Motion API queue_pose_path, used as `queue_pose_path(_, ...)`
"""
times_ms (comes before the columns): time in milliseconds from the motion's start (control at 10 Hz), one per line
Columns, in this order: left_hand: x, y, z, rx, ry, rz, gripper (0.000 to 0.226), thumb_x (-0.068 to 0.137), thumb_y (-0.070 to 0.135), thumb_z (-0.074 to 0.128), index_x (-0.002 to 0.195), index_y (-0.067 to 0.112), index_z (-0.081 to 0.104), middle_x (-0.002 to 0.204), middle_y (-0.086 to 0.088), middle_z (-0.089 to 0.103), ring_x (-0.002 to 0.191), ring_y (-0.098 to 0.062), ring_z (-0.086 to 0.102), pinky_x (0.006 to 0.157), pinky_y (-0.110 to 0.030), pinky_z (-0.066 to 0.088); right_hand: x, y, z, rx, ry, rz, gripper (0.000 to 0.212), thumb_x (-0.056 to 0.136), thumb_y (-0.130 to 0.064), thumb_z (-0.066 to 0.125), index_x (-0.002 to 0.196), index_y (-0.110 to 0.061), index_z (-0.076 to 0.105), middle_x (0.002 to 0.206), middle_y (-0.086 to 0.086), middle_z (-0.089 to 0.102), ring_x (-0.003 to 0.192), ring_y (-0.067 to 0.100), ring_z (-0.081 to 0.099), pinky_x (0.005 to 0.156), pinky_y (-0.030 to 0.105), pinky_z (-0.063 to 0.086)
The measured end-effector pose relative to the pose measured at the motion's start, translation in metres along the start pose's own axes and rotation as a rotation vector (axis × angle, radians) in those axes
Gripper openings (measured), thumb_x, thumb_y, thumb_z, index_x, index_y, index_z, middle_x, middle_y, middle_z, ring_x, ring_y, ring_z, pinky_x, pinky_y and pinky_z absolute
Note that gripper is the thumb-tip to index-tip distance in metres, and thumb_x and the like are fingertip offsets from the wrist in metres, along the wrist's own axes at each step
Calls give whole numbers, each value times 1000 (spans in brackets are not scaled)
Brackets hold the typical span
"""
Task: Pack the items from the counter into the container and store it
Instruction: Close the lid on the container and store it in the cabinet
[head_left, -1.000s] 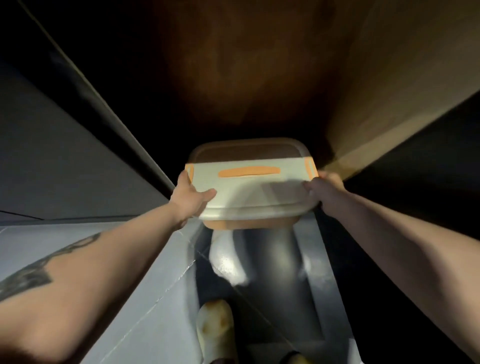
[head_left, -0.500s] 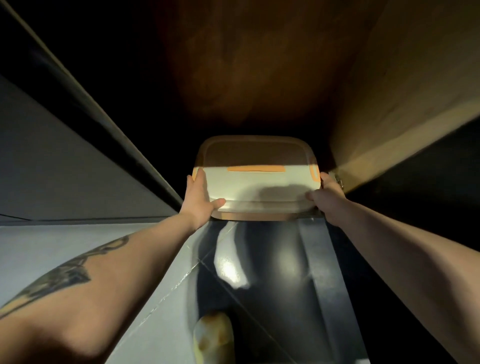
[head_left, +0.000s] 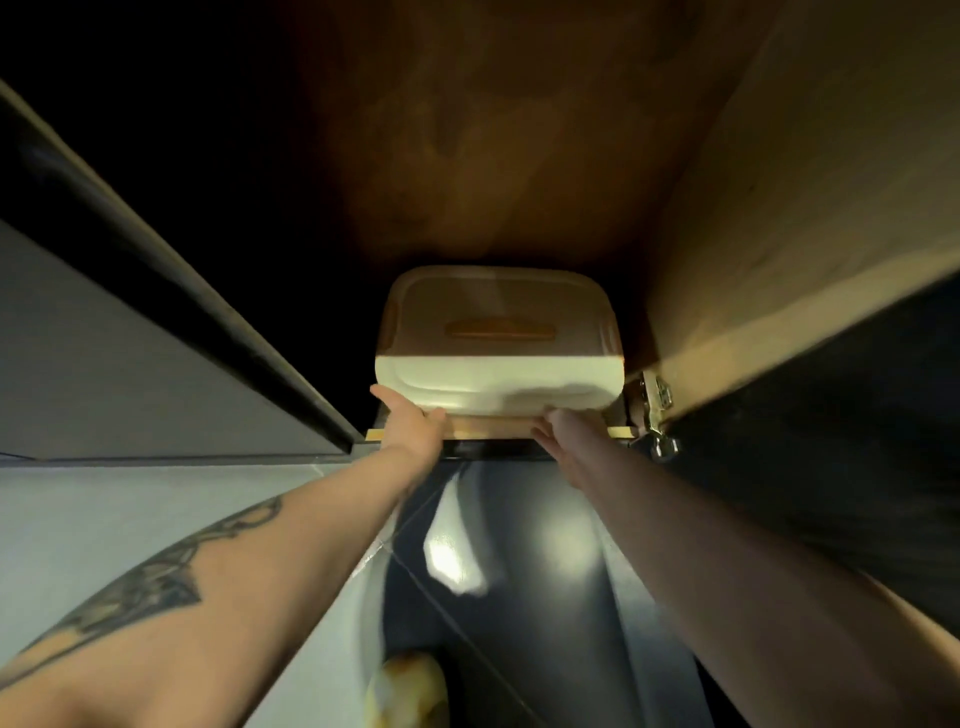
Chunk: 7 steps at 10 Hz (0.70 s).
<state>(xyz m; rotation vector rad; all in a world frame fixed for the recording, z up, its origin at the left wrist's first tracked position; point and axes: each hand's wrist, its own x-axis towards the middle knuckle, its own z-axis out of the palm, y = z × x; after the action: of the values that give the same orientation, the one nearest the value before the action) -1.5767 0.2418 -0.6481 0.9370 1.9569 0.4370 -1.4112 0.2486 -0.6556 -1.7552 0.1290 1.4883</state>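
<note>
A cream container (head_left: 498, 364) with a closed lid and an orange strip on top sits inside a low wooden cabinet, its far half in shadow. It rests on the cabinet's bottom shelf (head_left: 488, 429), near the front edge. My left hand (head_left: 410, 428) grips the container's near left corner, thumb on the lid. At the near right corner, my right hand (head_left: 558, 428) holds the front edge, fingers partly hidden under the rim. The contents are hidden by the lid.
The open cabinet door (head_left: 779, 249) stands to the right, with a metal hinge (head_left: 655, 410) close to my right hand. A dark panel (head_left: 156, 270) runs along the left. Below lie glossy floor tiles (head_left: 545, 571), and a light slipper (head_left: 410, 693) shows at the bottom.
Both hands have pushed the container forward and down, from the air in front of the cabinet onto its shelf. More of the lid now lies in shadow.
</note>
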Motion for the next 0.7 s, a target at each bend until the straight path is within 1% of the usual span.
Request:
queue_pose_path(100, 13, -5, -18, 154, -76, 31, 65, 94, 20, 51, 145, 5, 13, 128, -22, 53, 117, -41, 51, 100, -45, 41, 2, -11, -21, -254, -164, 26, 14, 98, 0, 42, 102, -2, 55, 137, 21, 52, 124, 29, 53, 106, 41, 41)
queue_pose_path(200, 3, -16, -31, 172, -145, 95, 50, 92, 19, 54, 135, 10, 29, 121, -16, 59, 112, -36, 56, 94, -40, 43, -3, -7, -35, -659, -155, -152, 42, 92, -9, 57, 132, -8, 43, 139, 23, 49, 125, 36, 52, 99, 45, 45)
queue_pose_path(300, -33, -22, -42, 190, -195, 75, 67, 92, 19, 55, 147, 15, 18, 143, -14, 45, 129, -31, 45, 105, -35, 35, -45, 2, -44, -911, -81, -282, 71, 87, -20, 64, 148, -20, 28, 143, 16, 46, 123, 35, 52, 89, 38, 48)
queue_pose_path(400, -80, -9, -58, 173, -286, 83, 66, 93, 18, 54, 148, 20, 18, 151, -11, 34, 137, -29, 35, 111, -36, 31, -97, -5, -62, -1080, -180, -398, 73, 89, -19, 62, 150, -29, 22, 152, 9, 36, 130, 30, 47, 89, 33, 47)
queue_pose_path(500, -136, 30, -87, 185, -296, 188, 55, 93, 19, 53, 143, 20, 30, 146, -9, 41, 131, -27, 43, 103, -30, 36, -172, -31, -75, -1131, -246, -472, 71, 90, -16, 60, 148, -35, 23, 148, 5, 43, 117, 25, 58, 85, 33, 53)
queue_pose_path(600, -205, 89, -124, 219, -310, 333, 50, 93, 18, 54, 139, 19, 37, 141, -4, 47, 126, -24, 48, 98, -26, 36, -260, -69, -84, -1082, -250, -580, 65, 92, -18, 59, 147, -32, 27, 139, 2, 55, 119, 16, 57, 87, 23, 45)
queue_pose_path(700, -275, 146, -148, 229, -320, 446, 46, 92, 12, 54, 136, 16, 41, 140, -4, 47, 123, -20, 49, 104, -27, 36, -342, -107, -97, -1043, -218, -656, 62, 92, -16, 59, 145, -30, 32, 137, 0, 57, 124, 13, 54, 100, 27, 44)
